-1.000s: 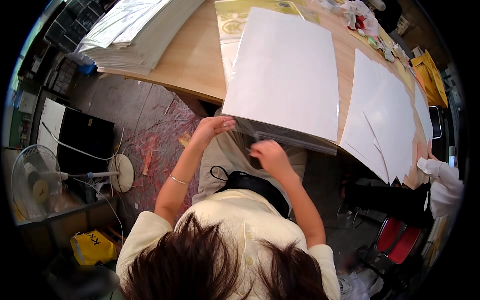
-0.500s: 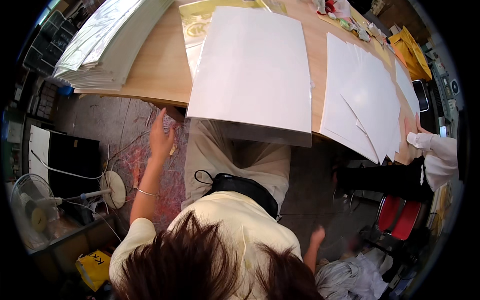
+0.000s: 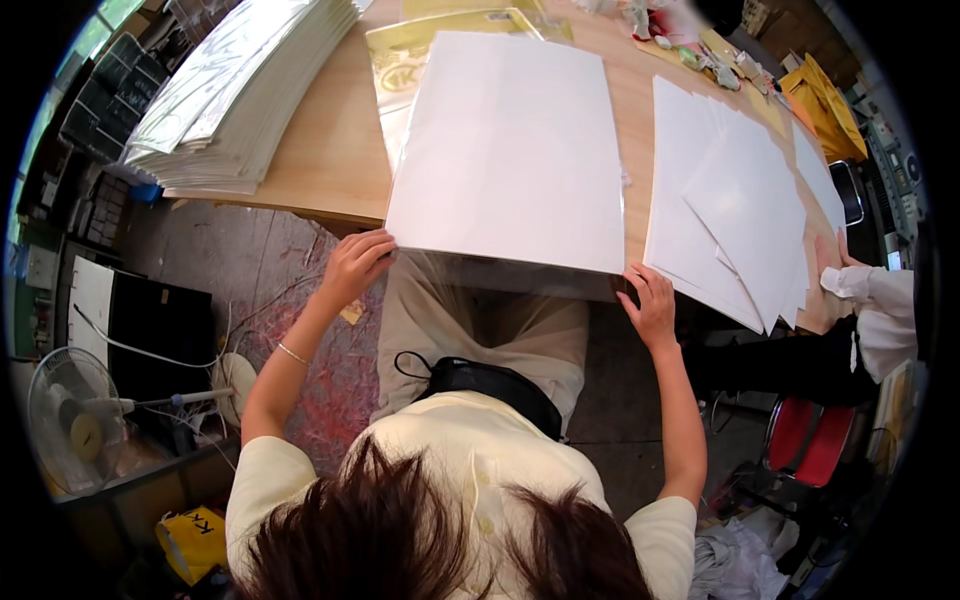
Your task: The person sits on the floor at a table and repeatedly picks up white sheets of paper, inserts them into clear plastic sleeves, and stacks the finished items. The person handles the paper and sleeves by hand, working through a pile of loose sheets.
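A matt white paper sheet [image 3: 505,150] in a glossy clear plastic sleeve [image 3: 500,270] lies on the smooth wooden table [image 3: 335,150].

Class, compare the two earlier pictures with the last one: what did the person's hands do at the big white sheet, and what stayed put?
Half a second ago both hands were off the table, lowered at the person's sides. Now the left hand and right hand are back at the near corners of the large white sheet, gripping its clear overhanging cover. The stack of sheets, the loose white sheets and the table stayed as they were.
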A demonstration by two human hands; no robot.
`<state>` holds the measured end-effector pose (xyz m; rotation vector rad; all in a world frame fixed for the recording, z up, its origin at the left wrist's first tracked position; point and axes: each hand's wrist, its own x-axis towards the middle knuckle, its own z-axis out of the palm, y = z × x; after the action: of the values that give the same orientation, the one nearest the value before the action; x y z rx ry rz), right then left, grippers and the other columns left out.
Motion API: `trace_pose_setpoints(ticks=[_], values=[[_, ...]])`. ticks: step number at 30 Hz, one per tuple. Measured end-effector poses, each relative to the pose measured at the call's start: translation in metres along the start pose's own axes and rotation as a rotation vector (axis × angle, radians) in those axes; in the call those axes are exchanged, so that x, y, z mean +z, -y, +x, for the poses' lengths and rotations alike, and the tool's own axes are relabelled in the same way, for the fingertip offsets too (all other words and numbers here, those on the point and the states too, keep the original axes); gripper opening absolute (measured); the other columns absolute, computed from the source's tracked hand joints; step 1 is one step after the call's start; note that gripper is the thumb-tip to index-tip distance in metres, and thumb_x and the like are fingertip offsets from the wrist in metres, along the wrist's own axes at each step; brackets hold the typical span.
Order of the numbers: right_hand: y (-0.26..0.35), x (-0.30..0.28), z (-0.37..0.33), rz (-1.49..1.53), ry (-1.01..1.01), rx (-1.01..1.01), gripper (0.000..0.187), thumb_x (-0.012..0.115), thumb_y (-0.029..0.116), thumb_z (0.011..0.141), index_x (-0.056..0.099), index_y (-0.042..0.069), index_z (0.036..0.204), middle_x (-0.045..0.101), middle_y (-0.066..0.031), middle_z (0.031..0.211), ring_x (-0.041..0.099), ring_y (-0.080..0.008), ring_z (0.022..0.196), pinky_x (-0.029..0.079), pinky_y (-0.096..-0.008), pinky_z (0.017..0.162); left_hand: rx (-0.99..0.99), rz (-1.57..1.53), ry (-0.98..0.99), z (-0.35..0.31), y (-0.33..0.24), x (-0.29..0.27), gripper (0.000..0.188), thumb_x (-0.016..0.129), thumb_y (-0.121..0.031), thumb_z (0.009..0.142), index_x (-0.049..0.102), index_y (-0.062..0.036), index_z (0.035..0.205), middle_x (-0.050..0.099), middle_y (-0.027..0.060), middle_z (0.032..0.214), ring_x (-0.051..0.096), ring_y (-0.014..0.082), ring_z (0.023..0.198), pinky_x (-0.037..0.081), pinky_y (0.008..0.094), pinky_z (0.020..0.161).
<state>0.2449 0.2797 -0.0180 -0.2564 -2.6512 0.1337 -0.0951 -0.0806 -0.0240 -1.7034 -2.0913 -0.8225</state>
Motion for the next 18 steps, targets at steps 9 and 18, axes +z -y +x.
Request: trace_pose_setpoints(ticks=[9,18], values=[[-0.004,0.004,0.012,0.273,0.032,0.078,0.016,0.072,0.009,0.071,0.061,0.007,0.083,0.062,-0.0074,0.106,0.056,-0.0271,0.102,0.044,-0.0369,0.086,-0.04,-0.092,-0.054,0.0,0.003,0.0,0.016,0.073,-0.006,0.069,0.063,-0.0046,0.082,0.067,0.0069,0.088,0.064,0.0235,0.087,0.051,0.0338,0.076],[-0.006,0.003,0.012,0.633,0.018,0.441,0.008,0.069,0.006,0.076,0.064,0.002,0.081,0.067,-0.0086,0.095,0.062,-0.0201,0.086,0.047,-0.0304,0.077,-0.265,-0.28,-0.138,-0.002,0.005,0.003,0.014,0.074,-0.002,0.07,0.064,-0.0018,0.08,0.067,0.0089,0.082,0.064,0.0226,0.075,0.051,0.0309,0.065]])
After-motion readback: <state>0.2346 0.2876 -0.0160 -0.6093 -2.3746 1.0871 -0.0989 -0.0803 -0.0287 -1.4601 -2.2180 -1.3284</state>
